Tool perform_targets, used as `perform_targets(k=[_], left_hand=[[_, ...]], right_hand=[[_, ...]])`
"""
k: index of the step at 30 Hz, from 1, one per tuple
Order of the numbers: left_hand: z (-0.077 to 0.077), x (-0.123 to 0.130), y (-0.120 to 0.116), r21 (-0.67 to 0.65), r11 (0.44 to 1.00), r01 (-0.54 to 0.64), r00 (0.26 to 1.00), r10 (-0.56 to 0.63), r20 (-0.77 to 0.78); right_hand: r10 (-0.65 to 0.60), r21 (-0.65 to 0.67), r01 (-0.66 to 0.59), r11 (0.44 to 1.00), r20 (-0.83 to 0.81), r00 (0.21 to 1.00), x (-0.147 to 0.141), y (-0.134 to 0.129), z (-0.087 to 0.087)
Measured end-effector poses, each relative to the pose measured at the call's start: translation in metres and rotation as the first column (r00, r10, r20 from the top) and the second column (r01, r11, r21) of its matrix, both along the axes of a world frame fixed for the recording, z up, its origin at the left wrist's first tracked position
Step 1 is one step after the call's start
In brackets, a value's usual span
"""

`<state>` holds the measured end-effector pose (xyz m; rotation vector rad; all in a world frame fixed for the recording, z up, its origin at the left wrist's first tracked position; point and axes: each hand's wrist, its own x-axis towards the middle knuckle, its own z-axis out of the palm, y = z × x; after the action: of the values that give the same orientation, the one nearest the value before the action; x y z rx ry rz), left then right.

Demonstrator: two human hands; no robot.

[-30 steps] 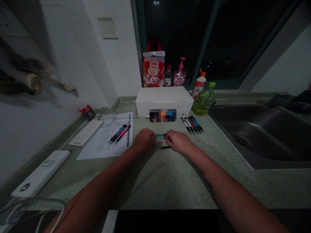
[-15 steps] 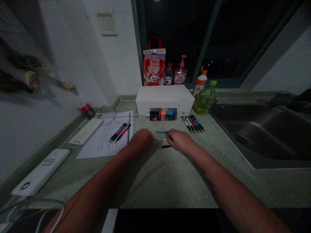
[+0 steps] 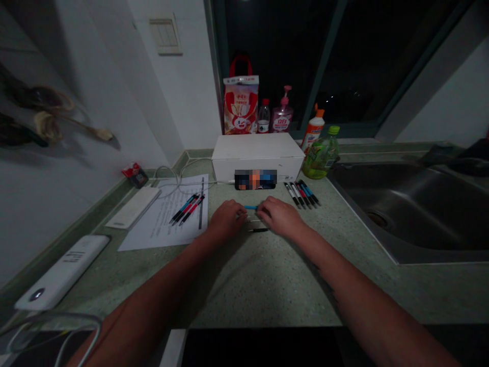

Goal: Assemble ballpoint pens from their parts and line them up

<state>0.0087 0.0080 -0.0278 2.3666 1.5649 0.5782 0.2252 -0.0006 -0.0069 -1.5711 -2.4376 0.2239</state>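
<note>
Your left hand (image 3: 226, 219) and right hand (image 3: 280, 216) rest apart on the bench (image 3: 267, 285), either side of a blue pen (image 3: 250, 207); I cannot tell if they grip it.

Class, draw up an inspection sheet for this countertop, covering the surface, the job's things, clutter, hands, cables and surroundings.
Surface: speckled green countertop.
Job's things: blue pen, silver pen and black pen, lying between the hands.
Clutter: paper sheet with pens on it; pen row beside a white box.
Hands: left hand and right hand are at the pens' ends; any grip cannot be told.
Cables: white cable looping over the paper.
Surroundings: steel sink, dark window, bottles.
</note>
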Motion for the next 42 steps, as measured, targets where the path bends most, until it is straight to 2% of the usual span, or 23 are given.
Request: perform_targets(k=[3, 8, 15, 21, 29, 34, 36, 39, 42], left_hand=[[0.001, 0.003, 0.005, -0.013, 1.000, -0.013, 1.000, 0.013, -0.017], [0.003, 0.007, 0.007, -0.070, 0.998, 0.005, 0.997, -0.010, -0.081], [0.005, -0.002, 0.008, -0.065, 0.993, -0.097, 0.995, 0.095, -0.038], [0.000, 0.000, 0.008, -0.070, 0.995, -0.077, 0.997, 0.078, 0.011], [-0.007, 0.004, 0.009, -0.117, 0.992, -0.044, 0.975, 0.068, 0.211], [-0.010, 0.006, 0.009, -0.138, 0.984, -0.114, 0.929, 0.155, 0.335], [-0.007, 0.005, 0.007, -0.125, 0.988, -0.092, 0.946, 0.126, 0.299], [-0.001, 0.002, 0.002, -0.065, 0.997, 0.035, 0.993, -0.028, 0.114], [0.001, 0.002, -0.002, -0.050, 0.991, 0.120, 0.991, -0.123, -0.047]], right_hand=[[-0.022, 0.075, 0.022, 0.997, -0.002, 1.000, 0.000, 0.005, -0.001], [-0.007, 0.023, 0.005, 1.000, 0.105, 0.994, -0.005, 0.008, 0.001], [0.004, 0.035, -0.008, 0.999, 0.111, 0.994, -0.001, 0.006, 0.000], [0.021, 0.029, -0.024, 0.999, 0.085, 0.996, -0.002, 0.005, -0.002], [0.095, 0.048, -0.098, 0.994, 0.059, 0.994, -0.005, 0.003, -0.005], [0.043, 0.053, -0.039, 0.998, -0.083, 0.996, -0.003, 0.004, -0.007], [-0.016, 0.064, 0.024, 0.998, -0.125, 0.992, -0.001, 0.005, -0.008], [-0.110, 0.073, 0.126, 0.989, -0.184, 0.977, 0.003, 0.008, -0.009], [-0.157, 0.101, 0.183, 0.978, -0.223, 0.962, 0.008, 0.011, -0.011]])
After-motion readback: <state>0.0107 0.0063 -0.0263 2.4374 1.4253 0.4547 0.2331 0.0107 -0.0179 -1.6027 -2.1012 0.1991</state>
